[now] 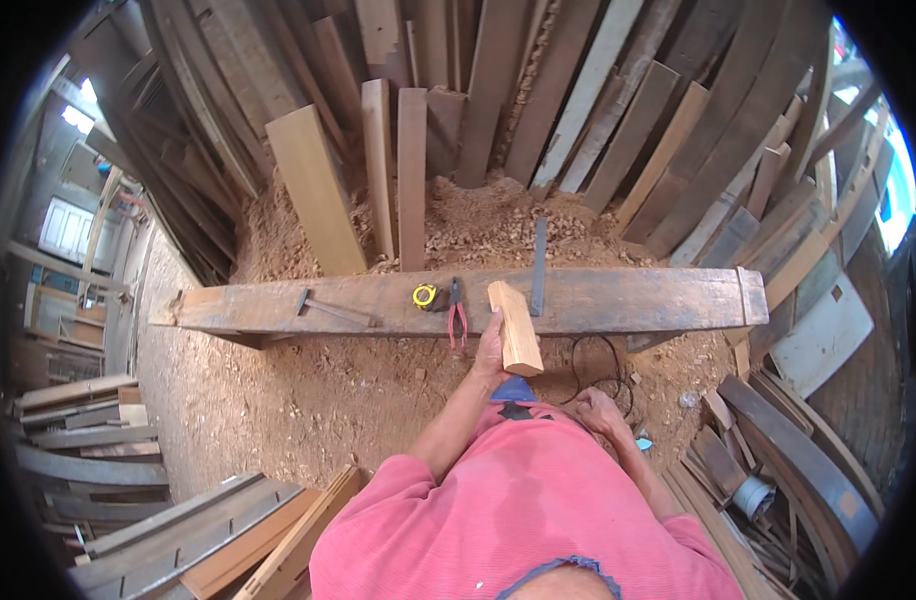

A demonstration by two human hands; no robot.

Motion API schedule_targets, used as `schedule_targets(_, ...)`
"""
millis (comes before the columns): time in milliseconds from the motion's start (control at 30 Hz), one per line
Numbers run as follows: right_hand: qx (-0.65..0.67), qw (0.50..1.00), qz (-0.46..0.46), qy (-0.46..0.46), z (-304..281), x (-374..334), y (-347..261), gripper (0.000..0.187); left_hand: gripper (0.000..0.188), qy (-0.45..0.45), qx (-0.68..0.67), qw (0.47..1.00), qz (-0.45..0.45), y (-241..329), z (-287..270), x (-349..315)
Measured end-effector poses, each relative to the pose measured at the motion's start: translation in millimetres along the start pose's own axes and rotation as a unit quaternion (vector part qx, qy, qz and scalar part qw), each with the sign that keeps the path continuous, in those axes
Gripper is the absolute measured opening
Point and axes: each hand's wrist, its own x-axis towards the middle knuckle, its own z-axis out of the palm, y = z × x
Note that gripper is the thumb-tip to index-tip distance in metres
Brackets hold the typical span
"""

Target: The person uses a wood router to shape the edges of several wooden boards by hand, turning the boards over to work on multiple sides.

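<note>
My left hand (490, 345) is closed round the side of a pale wooden block (518, 335). The block is tilted, its far end over the workbench beam (378, 300) and its near end in front of it. Low by my right side, my right hand (600, 411) has its fingers curled in; whatever they may hold is hidden. On the beam, left of the block, lie red-handled pliers (457, 312), a yellow tape measure (425, 296) and a hammer (333, 310). A flat dark metal strip (539, 270) lies across the beam to the block's right.
Many planks (413, 180) lean upright beyond the beam. Wood shavings (468, 225) heap behind it and cover the floor (278, 400). A black cable (618, 370) loops near my right hand. Timber stacks (188, 540) stand at lower left, with more boards (798, 450) at right.
</note>
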Motion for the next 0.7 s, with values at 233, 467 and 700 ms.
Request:
schedule_targets(233,-0.032,0.999,-0.012,-0.003,-4,25,-23,0.033,0.064,0.278,0.321,0.878,0.221,72,-70,-24)
schedule_targets(467,-0.041,0.999,0.021,-0.009,0,94,-37,0.030,0.113,0.485,0.730,0.479,0.046,184,-103,-31)
schedule_targets(700,-0.132,0.989,0.019,0.062,45,199,-23,0.050,0.115,0.493,0.743,0.453,0.000,230,-159,10)
